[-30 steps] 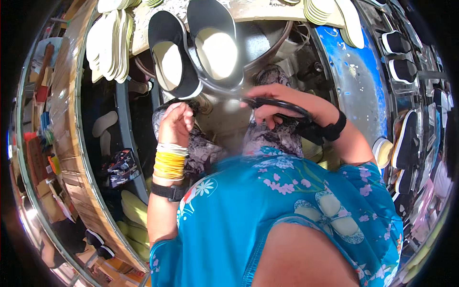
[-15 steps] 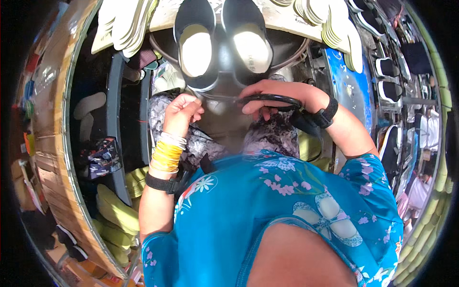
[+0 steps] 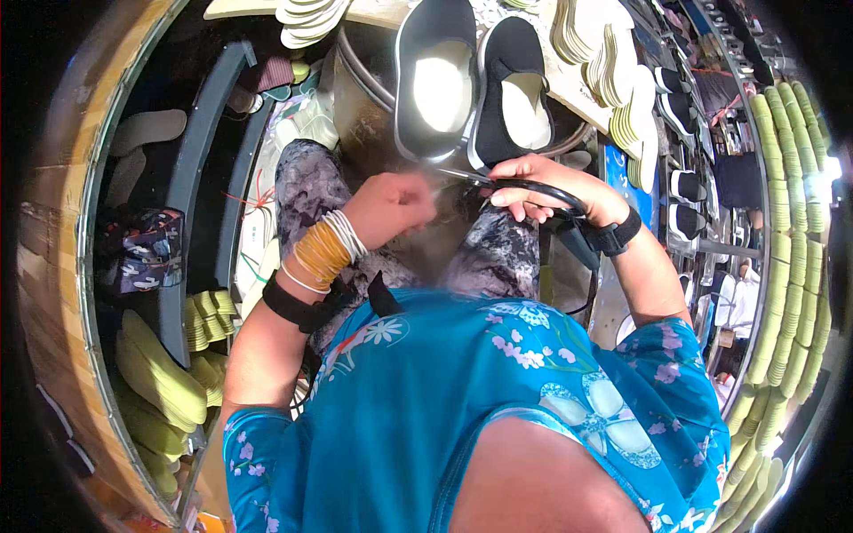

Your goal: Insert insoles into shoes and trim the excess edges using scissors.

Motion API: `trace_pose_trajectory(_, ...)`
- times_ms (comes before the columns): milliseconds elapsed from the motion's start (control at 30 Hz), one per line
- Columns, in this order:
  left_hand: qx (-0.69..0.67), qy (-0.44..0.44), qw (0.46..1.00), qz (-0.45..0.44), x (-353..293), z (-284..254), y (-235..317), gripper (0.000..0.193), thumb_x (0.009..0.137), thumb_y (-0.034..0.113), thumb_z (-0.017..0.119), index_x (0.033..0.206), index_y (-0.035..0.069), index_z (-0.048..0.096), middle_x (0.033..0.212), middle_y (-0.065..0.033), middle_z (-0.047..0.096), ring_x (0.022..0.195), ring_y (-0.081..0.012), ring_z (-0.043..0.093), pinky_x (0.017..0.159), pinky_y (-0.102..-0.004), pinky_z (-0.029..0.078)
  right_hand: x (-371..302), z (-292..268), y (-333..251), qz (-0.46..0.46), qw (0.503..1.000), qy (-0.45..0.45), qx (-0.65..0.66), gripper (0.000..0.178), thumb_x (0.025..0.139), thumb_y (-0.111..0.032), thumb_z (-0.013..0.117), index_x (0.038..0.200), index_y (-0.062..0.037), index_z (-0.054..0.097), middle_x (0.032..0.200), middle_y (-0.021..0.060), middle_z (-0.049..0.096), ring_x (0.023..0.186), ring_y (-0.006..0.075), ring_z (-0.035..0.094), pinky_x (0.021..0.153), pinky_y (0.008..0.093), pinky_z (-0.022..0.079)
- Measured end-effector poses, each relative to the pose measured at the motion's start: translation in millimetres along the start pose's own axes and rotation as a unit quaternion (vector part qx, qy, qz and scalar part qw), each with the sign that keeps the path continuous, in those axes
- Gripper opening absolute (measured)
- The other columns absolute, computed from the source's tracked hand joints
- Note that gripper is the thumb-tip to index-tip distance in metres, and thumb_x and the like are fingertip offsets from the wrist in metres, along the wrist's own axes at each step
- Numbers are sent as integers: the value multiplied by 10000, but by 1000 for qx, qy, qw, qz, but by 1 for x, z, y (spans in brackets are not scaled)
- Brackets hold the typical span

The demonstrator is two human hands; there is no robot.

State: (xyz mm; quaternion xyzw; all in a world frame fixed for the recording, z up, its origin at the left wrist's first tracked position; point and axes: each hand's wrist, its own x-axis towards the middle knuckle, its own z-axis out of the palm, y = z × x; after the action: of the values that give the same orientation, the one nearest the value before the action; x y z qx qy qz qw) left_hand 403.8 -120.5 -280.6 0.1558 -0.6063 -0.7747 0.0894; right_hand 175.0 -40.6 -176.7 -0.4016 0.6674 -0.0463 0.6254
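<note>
Presently our right hand [image 3: 569,182] is gripping black-handled scissors [image 3: 553,190], fingers curled; our left hand [image 3: 391,209] is hovering folded, pinch unclear.

Blue floral top [image 3: 391,417], black wrist straps [image 3: 615,235], yellow-white bands [image 3: 322,253]

Left hand [image 3: 391,209] blurred at fingertips; anything pinched there cannot be made out. Far tip of black-handled tool [image 3: 538,185] lost in blur. Left shoe's [image 3: 437,31] toe cut off by upper edge. Worktop [image 3: 576,96] partly hidden by insole stacks [image 3: 593,44].
</note>
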Motion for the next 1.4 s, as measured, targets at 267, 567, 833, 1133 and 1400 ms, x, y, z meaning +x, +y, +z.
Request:
trace_pose_trajectory(267,599,48,793,-101,-13,10,2,235,813,300,554,790,72,607,745,-148,620,723,-345,599,619,-424,477,-34,-7,3,53,979,-82,-180,463,756,-383,669,1057,-51,553,705,-9,549,543,60,501,463,183,374)
trace_pose_trajectory(567,423,321,847,27,17,16,13,240,788,308,587,779,68,602,691,-150,606,661,-341,586,587,-411,461,-52,2,15,10,1000,3,12,358,779,-262,631,1050,-47,541,693,-9,573,536,30,495,452,148,351)
trace_pose_trajectory(833,403,424,775,240,20,11,78,149,831,177,557,740,59,545,662,-144,578,594,-329,569,517,-387,443,-84,10,32,-167,965,126,161,319,870,-313,506,972,-16,561,598,46,551,413,47,458,371,163,335)
trace_pose_trajectory(1133,534,201,816,-87,127,16,125,644,756,564,556,881,-66,601,768,-242,622,824,-326,625,752,-394,474,-73,10,84,-174,931,117,298,229,883,-203,497,1036,-41,550,638,6,544,472,16,453,415,146,329)
trace_pose_trajectory(1400,561,227,782,-149,188,29,99,355,771,291,546,795,-53,627,839,-275,598,875,-410,576,791,-443,452,-103,-5,82,-274,890,156,330,260,837,-198,497,1037,-34,525,612,22,538,456,54,464,407,179,351)
